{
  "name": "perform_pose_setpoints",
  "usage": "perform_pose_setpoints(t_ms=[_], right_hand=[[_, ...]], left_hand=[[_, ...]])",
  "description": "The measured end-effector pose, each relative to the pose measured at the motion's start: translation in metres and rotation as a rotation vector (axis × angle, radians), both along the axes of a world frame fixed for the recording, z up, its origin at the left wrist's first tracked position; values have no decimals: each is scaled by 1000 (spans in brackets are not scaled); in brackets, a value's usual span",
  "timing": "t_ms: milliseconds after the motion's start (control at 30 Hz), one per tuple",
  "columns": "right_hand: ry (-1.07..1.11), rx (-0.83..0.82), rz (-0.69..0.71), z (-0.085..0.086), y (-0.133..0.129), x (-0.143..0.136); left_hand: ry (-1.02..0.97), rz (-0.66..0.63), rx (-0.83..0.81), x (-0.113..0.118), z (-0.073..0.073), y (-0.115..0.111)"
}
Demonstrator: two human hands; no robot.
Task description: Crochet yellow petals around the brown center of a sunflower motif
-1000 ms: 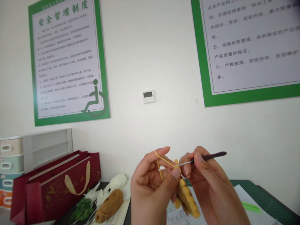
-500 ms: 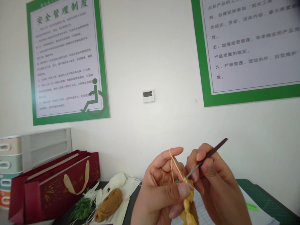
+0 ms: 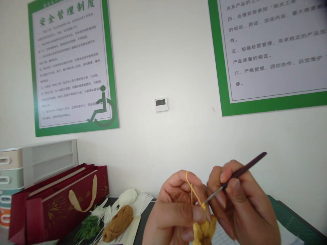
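My left hand (image 3: 176, 207) pinches a yellow crochet piece (image 3: 204, 233) between thumb and fingers, low in the head view. A strand of yellow yarn (image 3: 192, 187) loops over its raised index finger and runs down to the top of the piece. In my right hand (image 3: 242, 200) is a crochet hook (image 3: 249, 165) with a dark handle, held like a pen and slanting up to the right. The hook's metal shaft reaches the yarn at the top of the piece, close to my left thumb. Its very tip is too small to make out.
To the left lie a brown yarn skein (image 3: 119, 223), green yarn (image 3: 88, 228) and a white yarn ball (image 3: 127, 197). Behind them stand a dark red gift bag (image 3: 61, 207) and a drawer unit (image 3: 11, 178). A green cutting mat (image 3: 293, 217) and papers (image 3: 223, 234) lie at right.
My right hand and the crochet hook have moved right and slightly down. My left index finger has bent lower, and the yellow piece has turned, showing a wider part below my thumb.
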State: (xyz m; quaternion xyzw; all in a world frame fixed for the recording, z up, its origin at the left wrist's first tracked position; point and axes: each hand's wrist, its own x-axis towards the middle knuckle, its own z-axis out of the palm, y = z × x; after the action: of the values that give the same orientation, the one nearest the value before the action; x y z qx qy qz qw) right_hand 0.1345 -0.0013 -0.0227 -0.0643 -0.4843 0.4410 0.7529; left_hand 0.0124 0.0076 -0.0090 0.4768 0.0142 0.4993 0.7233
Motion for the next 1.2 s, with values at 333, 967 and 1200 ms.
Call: perform_pose_setpoints(t_ms=[333, 967, 1200], right_hand=[[-8, -114, 101, 4, 12, -4], [-164, 291, -311, -5, 33, -1], [-153, 251, -293, -6, 33, 1]], left_hand=[[-12, 169, 166, 1, 5, 0], [95, 638, 104, 6, 3, 1], [100, 715, 174, 6, 4, -1]])
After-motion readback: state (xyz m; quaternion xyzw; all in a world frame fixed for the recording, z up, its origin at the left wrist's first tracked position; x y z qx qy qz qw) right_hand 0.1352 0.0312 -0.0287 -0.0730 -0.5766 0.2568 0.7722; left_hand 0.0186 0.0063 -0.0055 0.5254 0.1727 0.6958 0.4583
